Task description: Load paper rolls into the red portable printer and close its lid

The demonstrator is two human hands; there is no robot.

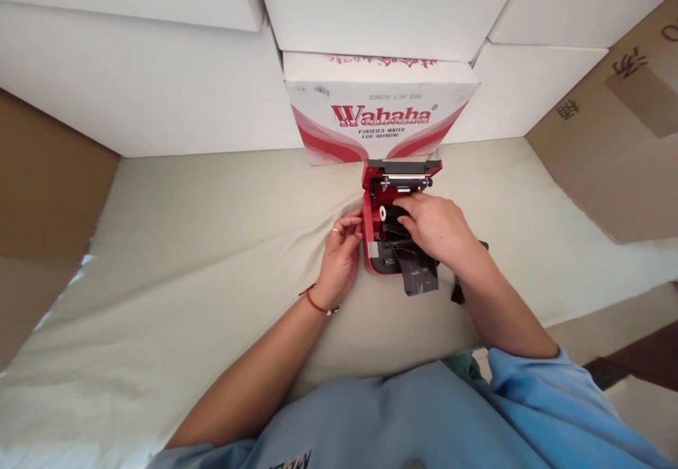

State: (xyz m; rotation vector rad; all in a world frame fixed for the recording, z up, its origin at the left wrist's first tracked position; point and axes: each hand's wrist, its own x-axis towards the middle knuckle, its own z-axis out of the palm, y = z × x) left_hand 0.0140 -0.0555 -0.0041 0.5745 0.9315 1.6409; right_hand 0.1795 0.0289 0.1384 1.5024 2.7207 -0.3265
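Note:
A small red and black label printer [367,208] stands on the cloth with its lid [405,167] raised. Inside it lies a roll of black film [393,212] with a white core end facing left. A loose strip of shiny black film [421,276] hangs from the roll over the printer's front edge. My right hand [437,223] reaches in from the right, its thumb and fingers closed on the roll. My left hand [340,253] rests against the printer's left side, fingers bent and pressed to the case. The right part of the printer's inside is hidden by my right hand.
Behind the printer stands a white and red water carton [381,119], with white boxes [201,87] stacked around it. Brown cardboard boxes [609,151] flank the pale green cloth [212,243]. A dark object [458,292] lies partly hidden beside my right forearm.

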